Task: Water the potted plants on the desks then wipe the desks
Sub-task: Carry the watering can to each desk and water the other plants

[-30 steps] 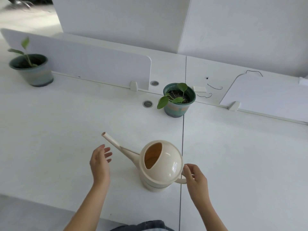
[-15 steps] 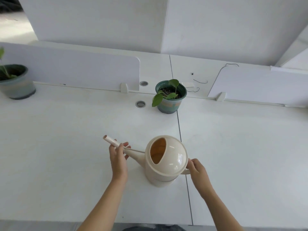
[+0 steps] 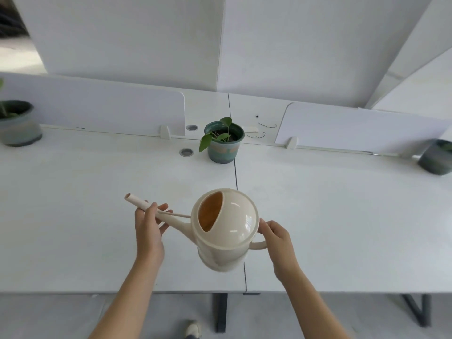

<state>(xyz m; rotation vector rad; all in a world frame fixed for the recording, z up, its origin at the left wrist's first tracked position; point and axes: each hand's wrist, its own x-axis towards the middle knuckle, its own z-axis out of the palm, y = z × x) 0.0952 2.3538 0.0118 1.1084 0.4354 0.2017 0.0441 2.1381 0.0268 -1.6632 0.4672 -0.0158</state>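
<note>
Watering can point(image 3: 226, 231) between hands; left hand point(image 3: 149, 226) on spout; right hand point(image 3: 277, 243) on handle

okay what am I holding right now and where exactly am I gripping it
The cream watering can: your right hand grips its handle, and your left hand holds the spout partway along.

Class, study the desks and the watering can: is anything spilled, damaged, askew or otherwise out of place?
No spill or damage shows. The only strays are two thin dark wire scraps lying loose on the far desk, right of the middle potted plant. The watering can is held by the left hand and right hand.
</note>
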